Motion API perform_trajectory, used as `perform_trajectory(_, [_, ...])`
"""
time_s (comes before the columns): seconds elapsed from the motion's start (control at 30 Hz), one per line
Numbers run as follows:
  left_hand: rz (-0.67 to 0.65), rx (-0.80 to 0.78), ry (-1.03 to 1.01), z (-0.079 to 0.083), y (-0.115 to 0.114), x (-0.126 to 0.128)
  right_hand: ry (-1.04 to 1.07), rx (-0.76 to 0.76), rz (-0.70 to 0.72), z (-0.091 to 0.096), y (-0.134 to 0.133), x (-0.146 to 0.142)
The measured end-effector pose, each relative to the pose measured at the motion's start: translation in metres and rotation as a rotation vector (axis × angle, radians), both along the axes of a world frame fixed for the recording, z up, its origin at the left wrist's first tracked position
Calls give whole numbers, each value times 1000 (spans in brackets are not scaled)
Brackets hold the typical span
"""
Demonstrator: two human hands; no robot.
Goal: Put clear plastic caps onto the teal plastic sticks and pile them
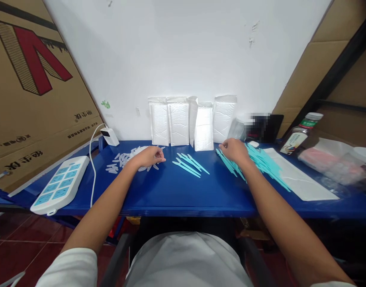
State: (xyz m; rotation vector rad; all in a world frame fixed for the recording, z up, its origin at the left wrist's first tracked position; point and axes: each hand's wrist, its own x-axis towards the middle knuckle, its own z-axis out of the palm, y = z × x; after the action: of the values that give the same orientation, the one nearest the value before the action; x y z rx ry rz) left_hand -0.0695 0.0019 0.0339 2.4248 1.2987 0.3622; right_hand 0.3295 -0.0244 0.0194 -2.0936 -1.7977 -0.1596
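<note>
My left hand (151, 156) hovers at the right side of a pile of small translucent whitish pieces (123, 158), its thumb and fingers pinched together. Whether a piece is between the fingertips is too small to tell. Over the left part of a heap of thin teal sticks (268, 165) is my right hand (232, 148), fingers curled and closed. What it grips, if anything, is hidden. Between the two hands, several teal sticks (190, 164) lie side by side on the blue table (183, 195), slanting down to the right.
White padded envelopes (178, 121) lean against the wall. A power strip (61, 183) and a white device (110, 136) with a cable are at left. At right are a white sheet (302, 179), a bottle (299, 135), a dark screen (272, 127) and a plastic bag (332, 163).
</note>
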Motion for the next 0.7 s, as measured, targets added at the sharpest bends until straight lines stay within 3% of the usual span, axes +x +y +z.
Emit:
perform_trajectory(0.23, [40,131,-263,-6,0,8,-96,-247,16,-3,0,1])
perform_trajectory(0.43, [54,230,-465,-5,1,15,-146,-289,-34,-2,0,2])
perform_trajectory(0.57, [82,146,-590,1,-5,20,-143,-335,-25,-3,1,1])
perform_trajectory(0.7, [68,24,-710,0,-8,24,-119,-285,4,-5,2,1])
